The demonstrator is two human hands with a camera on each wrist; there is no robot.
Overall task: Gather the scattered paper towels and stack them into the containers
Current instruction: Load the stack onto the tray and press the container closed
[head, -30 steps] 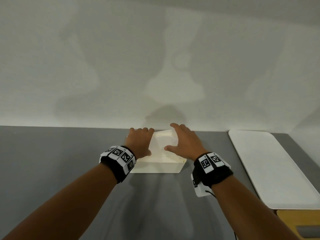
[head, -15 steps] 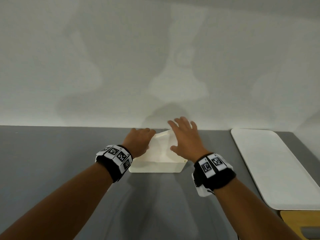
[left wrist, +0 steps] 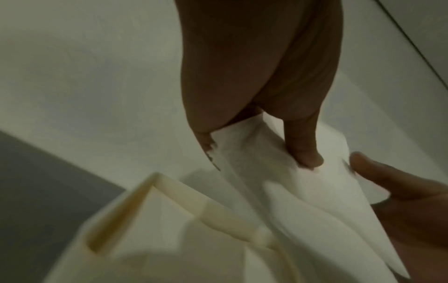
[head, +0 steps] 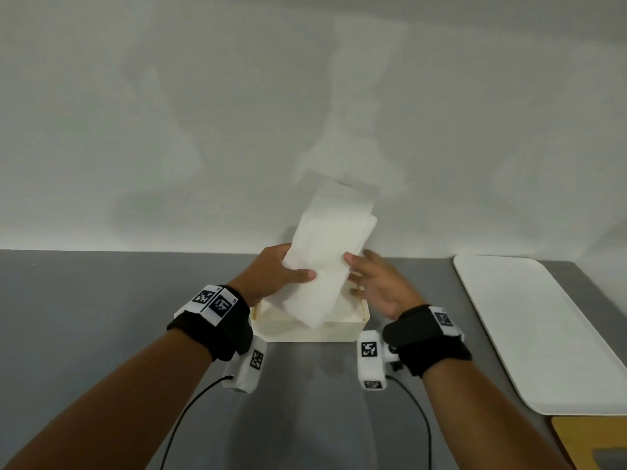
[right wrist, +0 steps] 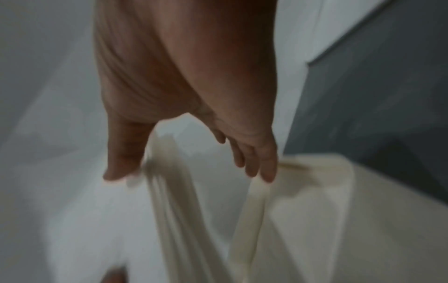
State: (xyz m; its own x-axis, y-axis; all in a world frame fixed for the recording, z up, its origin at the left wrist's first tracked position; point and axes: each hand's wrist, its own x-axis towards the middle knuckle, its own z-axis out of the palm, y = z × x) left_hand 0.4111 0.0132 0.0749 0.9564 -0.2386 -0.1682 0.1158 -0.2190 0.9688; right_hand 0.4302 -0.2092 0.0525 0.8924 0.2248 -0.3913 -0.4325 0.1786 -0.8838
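Note:
A thick stack of white paper towels (head: 327, 256) stands tilted, its lower end inside the cream container (head: 308, 330) and its top leaning toward the wall. My left hand (head: 278, 274) grips the stack's left side, thumb across the front; the left wrist view shows the thumb (left wrist: 304, 151) pressing into the paper towels (left wrist: 303, 191). My right hand (head: 373, 279) is at the stack's right edge with straight fingers; in the right wrist view its fingers (right wrist: 257, 162) hang beside the towels (right wrist: 174, 191), above the container (right wrist: 339, 210).
The container sits on a grey table (head: 101, 334) close to the white wall. A long white tray (head: 543, 334) lies at the right, with a yellow object (head: 593, 442) in front of it. Wrist camera cables run along the table under both arms.
Both hands were pressing the towels flat in the container. Now the left hand has lifted the stack up on end, and the right hand has moved to its right edge.

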